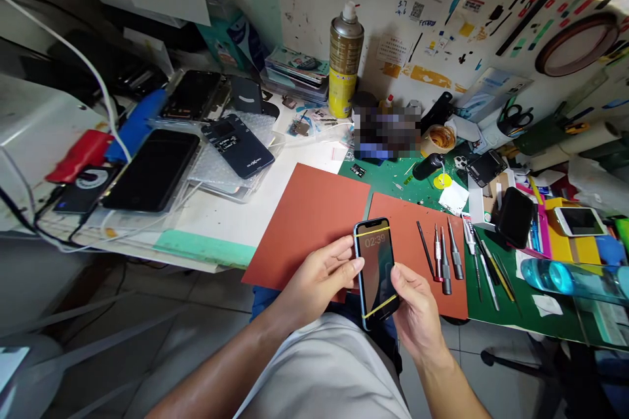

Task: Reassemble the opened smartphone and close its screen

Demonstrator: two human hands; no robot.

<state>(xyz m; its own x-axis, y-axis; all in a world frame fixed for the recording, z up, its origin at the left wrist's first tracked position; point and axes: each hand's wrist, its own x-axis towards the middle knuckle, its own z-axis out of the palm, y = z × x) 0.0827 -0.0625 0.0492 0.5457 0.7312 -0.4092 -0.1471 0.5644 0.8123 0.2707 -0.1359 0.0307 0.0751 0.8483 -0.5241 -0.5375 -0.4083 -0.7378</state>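
Observation:
A smartphone (pixel 376 272) with a lit screen reading 02:39 is held upright, tilted slightly, over the front edge of the bench. Two thin yellow bands cross its screen near the top and bottom. My left hand (pixel 324 281) grips its left edge, thumb on the front and fingers partly behind it. Along the right edge, my right hand (pixel 417 304) holds it too, thumb at the side and the other fingers mostly hidden behind. Beneath lies a reddish-brown mat (pixel 314 209). Several screwdrivers (pixel 445 255) rest on the mat's right part.
To the left, a black phone (pixel 153 170) and a dark phone back (pixel 238 144) lie on the white bench. A spray can (pixel 344 62) stands at the wall. A blue bottle (pixel 574 280), tweezers (pixel 486 272) and a white phone (pixel 580 221) occupy the right side.

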